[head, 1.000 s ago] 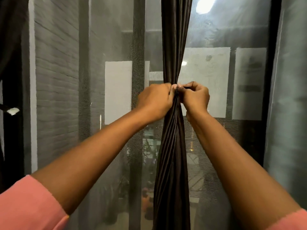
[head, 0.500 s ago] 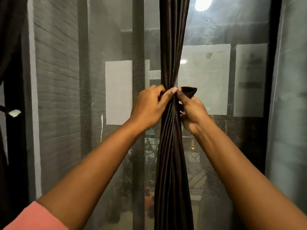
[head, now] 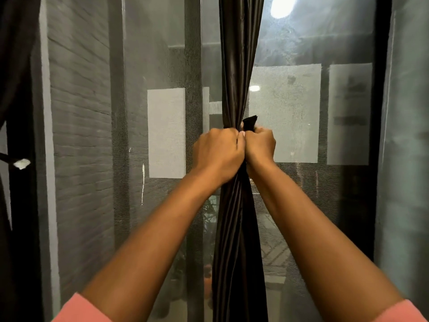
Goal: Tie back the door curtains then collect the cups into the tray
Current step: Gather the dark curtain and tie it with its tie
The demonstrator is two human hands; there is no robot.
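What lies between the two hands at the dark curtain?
In the head view, the left hand and right hand meet knuckle to knuckle; only the gathered dark curtain and a black tie end lie between.

A mesh screen fills the view, grey and see-through. At nine o'clock through it, a painted brick wall. Pale rectangular panels hang at centre and out toward three o'clock. Up at one o'clock, a bright ceiling light glares on the glass. Down at six, blurred potted plants show beyond the screen.
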